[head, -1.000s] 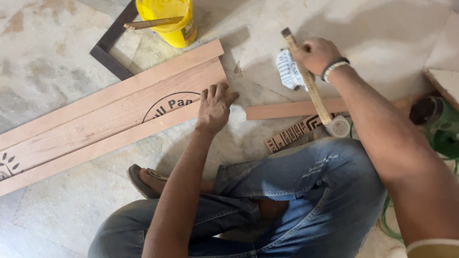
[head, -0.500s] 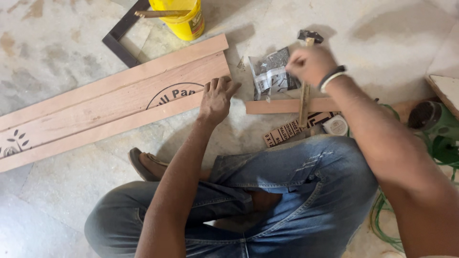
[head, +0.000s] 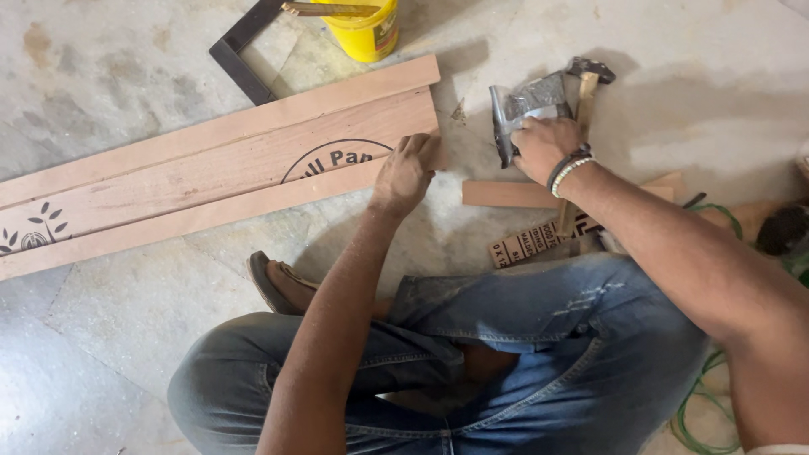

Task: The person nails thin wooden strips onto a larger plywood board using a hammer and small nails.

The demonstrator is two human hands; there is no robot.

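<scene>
Now the left hand (head: 406,173) presses flat on three wooden planks (head: 211,173); the right hand (head: 543,147) grips one plastic packet (head: 527,105) beside one hammer (head: 583,93).

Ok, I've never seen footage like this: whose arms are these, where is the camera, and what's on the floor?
There is no machine here. A head-worn camera looks down at the person's own arms and jeans as they sit on a stone floor. The left hand presses on the end of the wooden planks. The right hand rests on a plastic packet, beside a hammer lying on the floor; its grip on the packet is unclear. A yellow bucket and a dark square frame lie further away.
</scene>
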